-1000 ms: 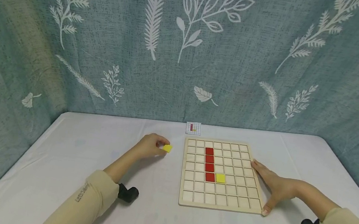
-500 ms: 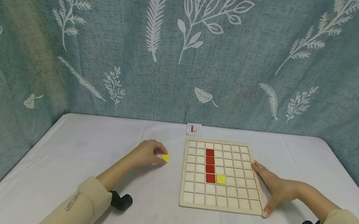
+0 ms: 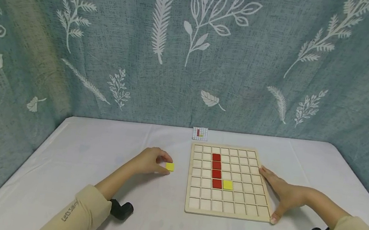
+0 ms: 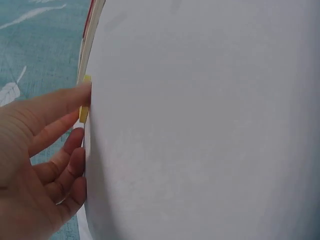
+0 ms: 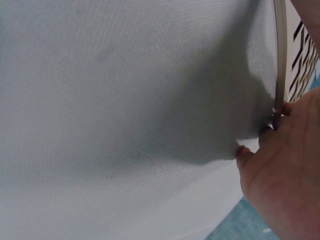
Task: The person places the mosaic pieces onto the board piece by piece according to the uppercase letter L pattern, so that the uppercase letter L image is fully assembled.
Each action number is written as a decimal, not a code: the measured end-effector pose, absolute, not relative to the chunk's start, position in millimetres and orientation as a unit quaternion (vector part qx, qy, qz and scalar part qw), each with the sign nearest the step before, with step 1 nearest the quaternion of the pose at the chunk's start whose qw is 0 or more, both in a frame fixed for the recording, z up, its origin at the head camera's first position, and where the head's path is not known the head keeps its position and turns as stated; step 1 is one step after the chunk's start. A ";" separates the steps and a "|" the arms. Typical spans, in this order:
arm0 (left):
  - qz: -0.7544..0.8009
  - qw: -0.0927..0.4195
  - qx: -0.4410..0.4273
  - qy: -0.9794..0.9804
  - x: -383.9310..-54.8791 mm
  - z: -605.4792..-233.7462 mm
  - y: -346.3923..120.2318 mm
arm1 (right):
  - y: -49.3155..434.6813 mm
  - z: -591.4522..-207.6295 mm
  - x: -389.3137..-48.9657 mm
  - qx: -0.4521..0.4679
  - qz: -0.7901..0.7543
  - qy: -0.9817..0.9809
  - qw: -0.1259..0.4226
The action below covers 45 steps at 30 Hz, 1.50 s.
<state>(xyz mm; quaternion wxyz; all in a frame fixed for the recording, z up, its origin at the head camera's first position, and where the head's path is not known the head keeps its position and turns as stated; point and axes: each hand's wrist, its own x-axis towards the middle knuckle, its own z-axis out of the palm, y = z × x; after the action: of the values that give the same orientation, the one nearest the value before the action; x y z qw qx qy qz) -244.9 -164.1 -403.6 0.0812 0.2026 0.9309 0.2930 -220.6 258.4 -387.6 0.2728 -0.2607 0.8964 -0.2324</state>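
Note:
Left of the board, my left hand (image 3: 150,162) pinches a yellow square tile (image 3: 170,166) between thumb and fingers, low over the white cloth. In the left wrist view the tile (image 4: 83,114) shows edge-on beside the fingertips. The wooden grid board (image 3: 227,215) carries a column of several red square tiles (image 3: 216,174), with one yellow tile (image 3: 227,185) right of the lowest red one. My right hand (image 3: 287,194) rests spread against the board's right edge, thumb at the near corner. In the right wrist view its fingertips lie along the board's side (image 5: 281,60).
A small pattern card (image 3: 200,134) with a printed grid lies behind the board. White cloth (image 3: 104,139) covers the table. A teal leaf-print curtain (image 3: 160,88) hangs along the back and sides. Black wrist devices (image 3: 121,211) sit under both forearms.
My left hand has come nearer to the front and lower with the yellow tile, which now shows its flat face more squarely. The right hand and the board have stayed in place.

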 end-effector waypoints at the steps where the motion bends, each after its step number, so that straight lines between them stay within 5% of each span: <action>1: 0.294 0.076 0.207 0.930 -244.5 -404.3 -164.4 | 258.3 -387.7 -220.5 -0.261 -0.232 0.897 0.272; 14: 0.343 0.032 0.185 0.921 -242.0 -402.2 -161.7 | 260.5 -389.1 -220.4 -0.268 -0.239 0.893 0.272; 45: 0.362 0.037 0.229 0.903 -238.9 -388.2 -130.5 | 257.4 -387.2 -223.3 -0.293 -0.175 0.911 0.231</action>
<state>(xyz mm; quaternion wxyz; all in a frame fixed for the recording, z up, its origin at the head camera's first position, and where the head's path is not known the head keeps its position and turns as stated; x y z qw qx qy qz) -238.9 -130.5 -388.2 0.0367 0.2290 0.9030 0.3616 -223.3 257.4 -387.2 0.2306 -0.2926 0.9113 -0.1754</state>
